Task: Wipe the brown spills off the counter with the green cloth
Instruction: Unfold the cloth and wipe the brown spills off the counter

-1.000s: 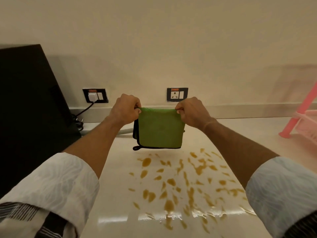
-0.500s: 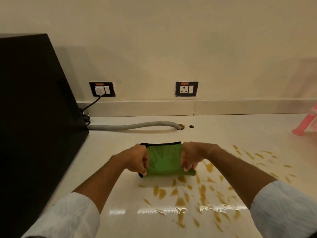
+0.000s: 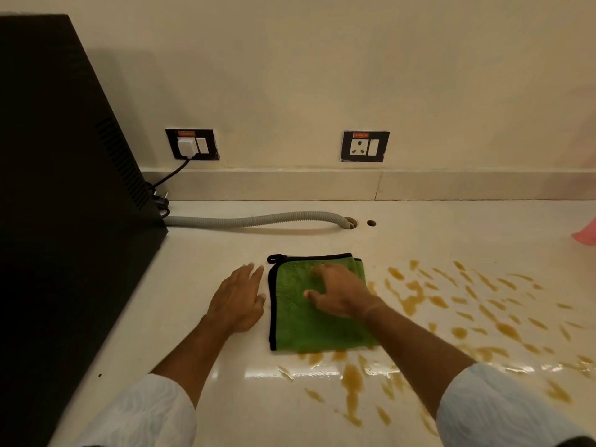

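Observation:
The green cloth (image 3: pixel 300 321), folded and edged in black, lies flat on the cream counter (image 3: pixel 206 317). My right hand (image 3: pixel 342 293) rests palm down on the cloth's upper right part, fingers spread, pressing rather than gripping. My left hand (image 3: pixel 240 300) lies flat on the bare counter just left of the cloth, fingers apart, holding nothing. Brown spills (image 3: pixel 451 304) are scattered over the counter to the right of the cloth and in front of it (image 3: pixel 351 382); the cloth's front edge covers some of them.
A large black appliance (image 3: pixel 64 204) fills the left side. A grey corrugated hose (image 3: pixel 258 219) runs from it to a hole (image 3: pixel 350 222) in the counter behind the cloth. Two wall sockets (image 3: pixel 364 146) sit above. A pink object (image 3: pixel 585 235) shows at the right edge.
Both hands lowered the cloth from mid-air onto the counter and let go of its corners. The left hand moved off to the left; the right hand now lies on the cloth.

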